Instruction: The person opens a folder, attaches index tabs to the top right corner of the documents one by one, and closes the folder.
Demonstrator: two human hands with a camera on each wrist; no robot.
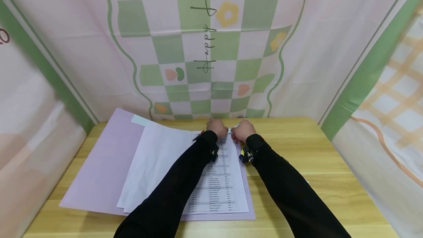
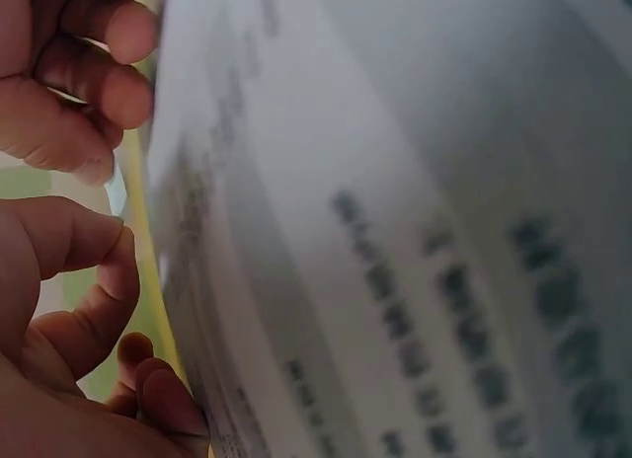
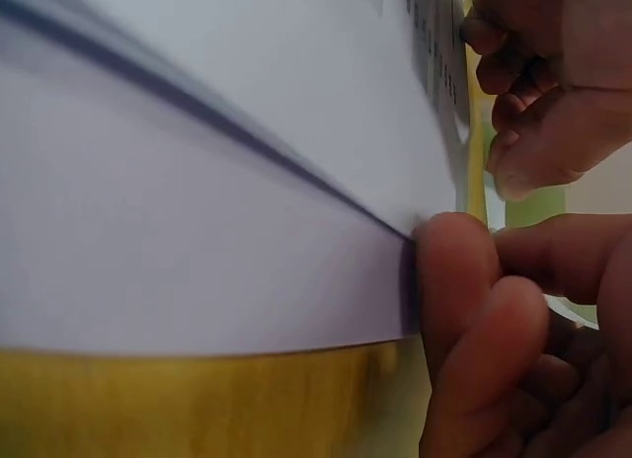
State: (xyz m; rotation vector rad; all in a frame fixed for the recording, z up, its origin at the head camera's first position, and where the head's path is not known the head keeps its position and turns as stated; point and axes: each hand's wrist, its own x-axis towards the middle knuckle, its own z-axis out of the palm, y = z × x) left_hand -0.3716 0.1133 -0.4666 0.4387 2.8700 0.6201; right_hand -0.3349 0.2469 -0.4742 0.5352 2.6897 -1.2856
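Observation:
A lavender folder [image 1: 99,164] lies opened on the table, white sheets inside it. The right-hand sheet [image 1: 228,190] carries a printed table. At the top edge of that sheet, my left hand [image 1: 216,127] and right hand [image 1: 243,130] work close together. Between their fingertips shows a small pale strip [image 1: 229,130], pinched from both sides. The left hand [image 2: 69,300] has thumb and index finger meeting at the strip [image 2: 117,193] in the left wrist view. In the right wrist view, the curled right hand [image 3: 523,330] sits at the page corner, its fingertips against the folder's edge.
A pale blue-green tab [image 1: 140,120] sticks at the top of the turned left sheets [image 1: 158,161]. The wooden table [image 1: 314,194] extends to the right of the folder. A patterned cloth [image 1: 224,47] hangs behind the table, with more cloth at both sides.

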